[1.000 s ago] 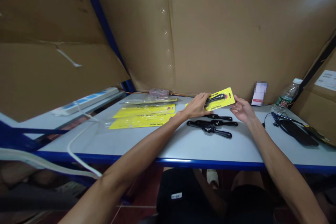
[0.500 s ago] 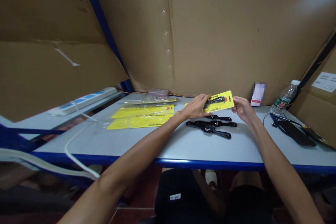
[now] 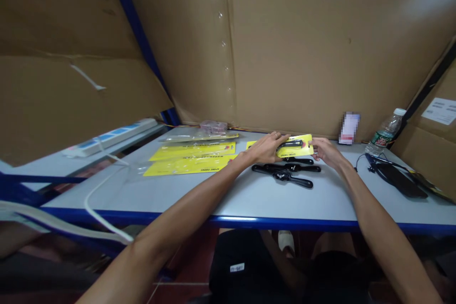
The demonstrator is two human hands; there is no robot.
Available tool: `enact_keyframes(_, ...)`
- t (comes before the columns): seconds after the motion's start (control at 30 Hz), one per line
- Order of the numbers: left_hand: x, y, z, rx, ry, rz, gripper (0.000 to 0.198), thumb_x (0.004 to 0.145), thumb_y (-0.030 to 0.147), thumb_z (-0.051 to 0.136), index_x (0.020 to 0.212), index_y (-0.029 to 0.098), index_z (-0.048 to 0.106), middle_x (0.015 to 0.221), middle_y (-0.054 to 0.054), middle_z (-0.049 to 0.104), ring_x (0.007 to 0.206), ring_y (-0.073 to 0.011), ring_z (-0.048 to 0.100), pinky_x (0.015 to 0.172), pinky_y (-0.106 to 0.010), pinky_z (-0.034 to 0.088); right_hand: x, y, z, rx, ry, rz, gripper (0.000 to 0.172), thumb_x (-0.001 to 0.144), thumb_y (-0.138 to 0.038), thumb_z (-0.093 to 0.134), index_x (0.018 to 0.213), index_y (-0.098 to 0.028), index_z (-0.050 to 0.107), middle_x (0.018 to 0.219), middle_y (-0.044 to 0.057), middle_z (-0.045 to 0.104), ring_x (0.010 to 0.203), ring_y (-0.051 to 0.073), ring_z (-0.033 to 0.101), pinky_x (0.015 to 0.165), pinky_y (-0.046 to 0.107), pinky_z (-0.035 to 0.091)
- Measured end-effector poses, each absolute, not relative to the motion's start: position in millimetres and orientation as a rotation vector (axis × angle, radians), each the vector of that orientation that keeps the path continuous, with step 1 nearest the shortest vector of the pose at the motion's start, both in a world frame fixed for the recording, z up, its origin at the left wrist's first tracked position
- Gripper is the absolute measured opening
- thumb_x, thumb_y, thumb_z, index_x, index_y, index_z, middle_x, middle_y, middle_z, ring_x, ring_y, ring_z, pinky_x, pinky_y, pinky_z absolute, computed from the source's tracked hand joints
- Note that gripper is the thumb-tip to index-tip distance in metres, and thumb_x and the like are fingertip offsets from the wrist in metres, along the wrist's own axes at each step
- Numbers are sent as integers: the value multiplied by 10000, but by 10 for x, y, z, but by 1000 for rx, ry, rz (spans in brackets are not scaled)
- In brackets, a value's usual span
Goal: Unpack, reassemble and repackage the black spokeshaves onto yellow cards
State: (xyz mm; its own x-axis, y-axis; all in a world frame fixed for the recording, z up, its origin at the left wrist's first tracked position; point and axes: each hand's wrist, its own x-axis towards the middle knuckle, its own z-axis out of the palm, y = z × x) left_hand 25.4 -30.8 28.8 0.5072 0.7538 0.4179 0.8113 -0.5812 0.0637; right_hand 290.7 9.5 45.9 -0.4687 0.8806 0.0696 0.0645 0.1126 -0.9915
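Between my two hands is a yellow spokeshave package (image 3: 296, 151), a printed card with a black spokeshave on it. My left hand (image 3: 268, 146) lies over its left part, the fingers bent round the card and partly hidden. At the card's right end, my right hand (image 3: 325, 150) pinches the edge. Several loose black spokeshaves (image 3: 283, 175) lie on the table just in front of the package. Part of another yellow card (image 3: 251, 145) shows behind my left hand.
More yellow cards with clear plastic covers (image 3: 187, 165) lie to the left. A power strip (image 3: 112, 137) and white cable (image 3: 93, 199) are at far left. A bottle (image 3: 386, 134), a phone-like upright item (image 3: 349, 128) and a black flat object (image 3: 401, 180) stand or lie right. Cardboard walls (image 3: 285, 47) enclose the table.
The package has come down towards the table and tilted flatter, its right end lower than before. Both hands have moved down slightly with it, still holding it.
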Motion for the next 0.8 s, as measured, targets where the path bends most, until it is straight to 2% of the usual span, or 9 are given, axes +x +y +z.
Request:
enact_keyframes(0.07, 265, -298, 267, -2589, -1397, -611, 864, 843, 488, 713, 1577, 193, 365, 1349, -174, 575, 1240, -350, 562, 1065, -459, 447, 2843, 138, 405, -982, -1621, 1397, 268, 920, -414, 697, 866, -156, 646, 671, -39, 581, 505, 84, 493, 445, 206, 395)
enact_keyframes(0.13, 270, -278, 253, -2573, -1439, -602, 790, 902, 533, 652, 1569, 205, 382, 1340, -171, 578, 1213, -340, 584, 1040, -450, 465, 2789, 193, 362, -1035, -1566, 1361, 261, 993, -409, 641, 1011, -150, 657, 845, -4, 652, 635, 105, 594, 571, 246, 518)
enact_keyframes(0.2, 257, -244, 249, -2556, -1476, -595, 707, 943, 565, 594, 1540, 224, 427, 1339, -163, 581, 1197, -331, 599, 1017, -437, 480, 2752, 246, 333, -1082, -1513, 1341, 292, 1006, -404, 630, 1159, -156, 650, 1060, 50, 684, 833, 161, 671, 727, 335, 590)
enact_keyframes(0.3, 200, -168, 252, -2531, -1523, -585, 655, 950, 629, 565, 1474, 240, 509, 1316, -156, 597, 1175, -335, 617, 992, -432, 492, 2722, 313, 302, -1152, -1436, 1320, 356, 997, -393, 645, 1275, -172, 625, 1245, 92, 657, 1027, 225, 676, 865, 430, 593)
enact_keyframes(0.6, 4, 32, 98, -2609, -1554, -522, 648, 928, 701, 548, 1384, 244, 597, 1135, -118, 691, 1001, -292, 680, 878, -369, 519, 2821, 546, 178, -1381, -1235, 1118, 384, 992, -381, 654, 1316, -181, 609, 1311, 103, 634, 1095, 248, 662, 913, 465, 581)
enact_keyframes(0.8, -116, 96, 13, -2639, -1600, -551, 673, 890, 746, 557, 1364, 272, 619, 1194, -105, 691, 1012, -279, 680, 893, -358, 511, 3252, 673, 205, -1513, -1244, 816, 382, 992, -380, 653, 1317, -184, 610, 1319, 105, 630, 1100, 249, 659, 917, 464, 580)
